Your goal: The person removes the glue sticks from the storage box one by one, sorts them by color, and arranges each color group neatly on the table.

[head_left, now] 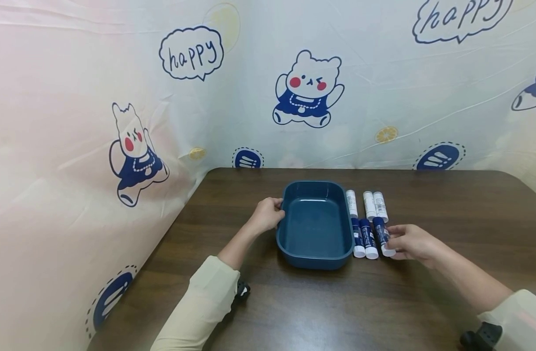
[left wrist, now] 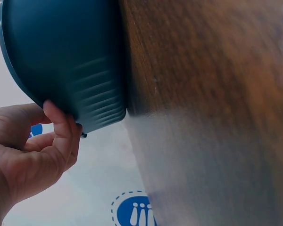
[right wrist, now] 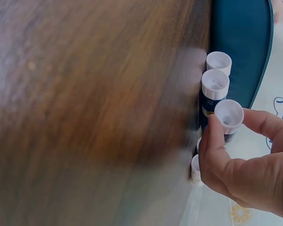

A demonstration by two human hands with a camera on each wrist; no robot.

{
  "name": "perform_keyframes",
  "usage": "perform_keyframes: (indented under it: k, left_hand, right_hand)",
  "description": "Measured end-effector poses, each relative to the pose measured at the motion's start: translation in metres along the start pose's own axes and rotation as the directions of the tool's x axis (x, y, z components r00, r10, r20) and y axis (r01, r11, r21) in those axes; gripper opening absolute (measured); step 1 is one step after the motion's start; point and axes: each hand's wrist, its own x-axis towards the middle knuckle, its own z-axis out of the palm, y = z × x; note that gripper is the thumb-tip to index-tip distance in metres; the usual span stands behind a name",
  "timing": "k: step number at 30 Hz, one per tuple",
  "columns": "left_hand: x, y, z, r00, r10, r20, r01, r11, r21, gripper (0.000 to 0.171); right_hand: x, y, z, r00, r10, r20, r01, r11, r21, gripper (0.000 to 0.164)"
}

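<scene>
A dark blue plastic bin [head_left: 313, 262] stands on the table, its inside bare. My left hand [head_left: 266, 215] grips the bin's left side at the rim, and the left wrist view shows the fingers [left wrist: 61, 129] bent against its outer wall. To the bin's right, my right hand [head_left: 411, 243] pinches a blue glue stick [head_left: 381, 230] by its white-capped near end, thumb and fingers on opposite sides. Two more blue glue sticks, a middle one [head_left: 367, 236] and one by the bin [head_left: 357, 234], lie alongside. Behind them are three white glue sticks [head_left: 380, 205].
The brown wooden table [head_left: 325, 307] reaches back to a printed cloth [head_left: 250, 97] hanging behind it and along the left. A dark strap device [head_left: 483, 336] sits at the right sleeve.
</scene>
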Motion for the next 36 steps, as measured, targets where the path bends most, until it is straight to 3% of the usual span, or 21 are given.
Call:
perform_keyframes:
  k: [36]
  left_hand:
    - [0.0001, 0.0007, -0.0004, 1.0, -0.006, 0.002, 0.006, 1.0, 0.018, 0.046]
  right_hand:
    - [0.0053, -0.003, 0.0044, 0.998, 0.06, -0.002, -0.06, 0.998, -0.022, 0.067]
